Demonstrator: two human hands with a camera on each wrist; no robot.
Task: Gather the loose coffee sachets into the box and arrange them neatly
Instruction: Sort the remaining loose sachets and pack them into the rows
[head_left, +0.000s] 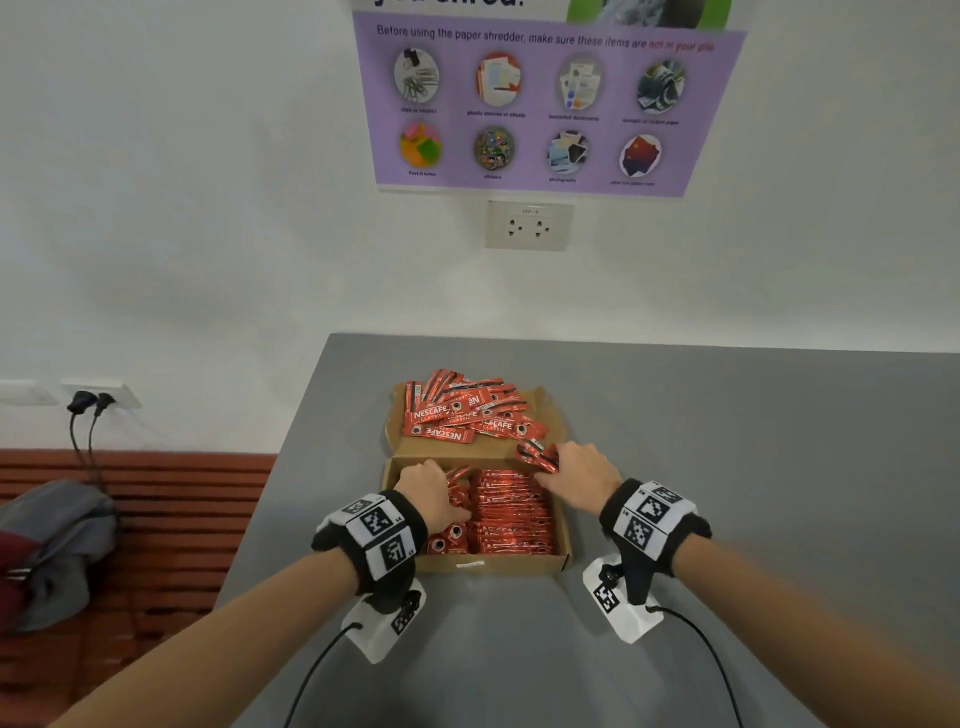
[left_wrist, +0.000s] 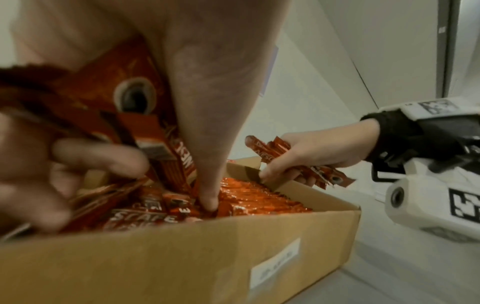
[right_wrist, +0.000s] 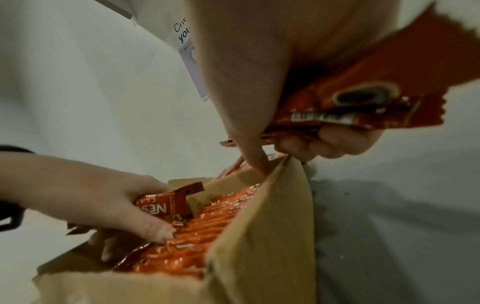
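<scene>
An open cardboard box (head_left: 488, 564) sits on the grey table (head_left: 727, 467). Red coffee sachets (head_left: 511, 514) stand packed in rows in its right part. Loose sachets (head_left: 462, 410) lie heaped on the flat lid flap behind it. My left hand (head_left: 441, 480) is inside the box's left part and grips a few sachets (left_wrist: 124, 98), its thumb (left_wrist: 207, 201) pressing down among the rows. My right hand (head_left: 556, 467) grips a small bundle of sachets (head_left: 537, 454) over the box's far right corner. In the right wrist view that bundle (right_wrist: 363, 92) lies against the palm.
The table backs onto a white wall with a socket (head_left: 529, 225) and a purple poster (head_left: 540, 104). Left of the table stands a slatted red bench (head_left: 156, 519) with a grey bag (head_left: 57, 545); two plugs (head_left: 88, 402) hang from a wall socket there.
</scene>
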